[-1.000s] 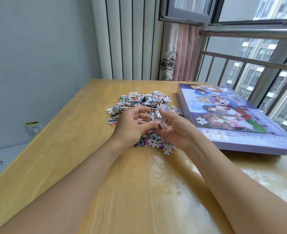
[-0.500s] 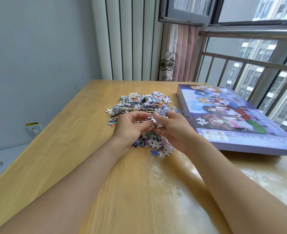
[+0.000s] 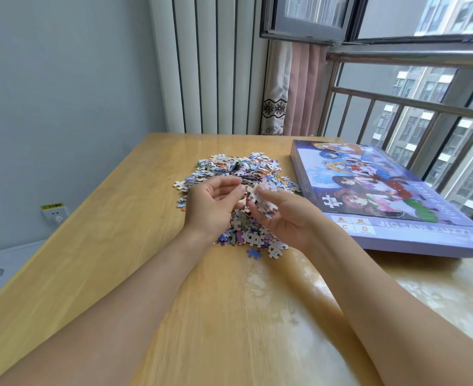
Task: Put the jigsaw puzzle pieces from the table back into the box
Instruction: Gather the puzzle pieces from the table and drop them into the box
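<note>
A heap of loose jigsaw pieces (image 3: pixel 241 169) lies in the middle of the wooden table (image 3: pixel 96 246). The purple puzzle box (image 3: pixel 374 190), lid on and picture up, lies to the right of the heap. My right hand (image 3: pixel 282 215), palm up with curled fingers, holds a small bunch of pieces (image 3: pixel 263 195) just above the near part of the heap. My left hand (image 3: pixel 213 204) faces it, fingers curled, its fingertips at the bunch's left edge. A few single pieces (image 3: pixel 255 253) lie at the heap's near edge.
Behind the table stand a white ribbed radiator (image 3: pixel 210 65) and a pink curtain (image 3: pixel 299 90). A window with a metal railing (image 3: pixel 413 104) runs along the right side, close to the box. A wall socket (image 3: pixel 54 213) sits low on the left wall.
Both hands have lifted a little off the heap and opened slightly apart, the right one turning palm up with the bunch of pieces. A blue piece has dropped at the heap's near edge.
</note>
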